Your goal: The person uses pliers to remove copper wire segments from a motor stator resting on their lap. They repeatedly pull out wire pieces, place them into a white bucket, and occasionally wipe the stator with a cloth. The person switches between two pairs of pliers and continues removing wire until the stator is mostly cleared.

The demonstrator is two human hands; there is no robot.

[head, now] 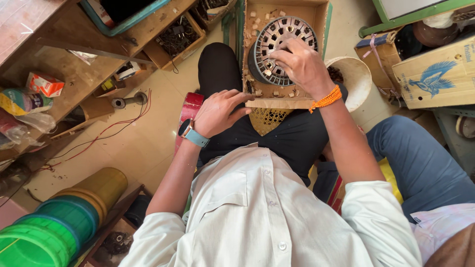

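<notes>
Right hand (301, 63) covers part of slotted motor core (277, 37) — fingertips' grip hidden; green tubs (34, 237) cut off at edge.

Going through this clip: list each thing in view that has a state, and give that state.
right hand: fingertips on the slotted metal core, holding nothing visible
left hand: open, resting on the lap
slotted metal core: tilted in the wooden tray
wooden tray: open-topped, small chips scattered inside
white bowl: upright, dark bits inside
green spool: lying on its side

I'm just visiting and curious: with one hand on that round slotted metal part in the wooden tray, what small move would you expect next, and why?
Probably the right hand presses a small wooden piece into a slot of the round slotted part: its fingertips rest on the part, and similar loose bits lie in the wooden tray, which the left hand steadies.
</notes>
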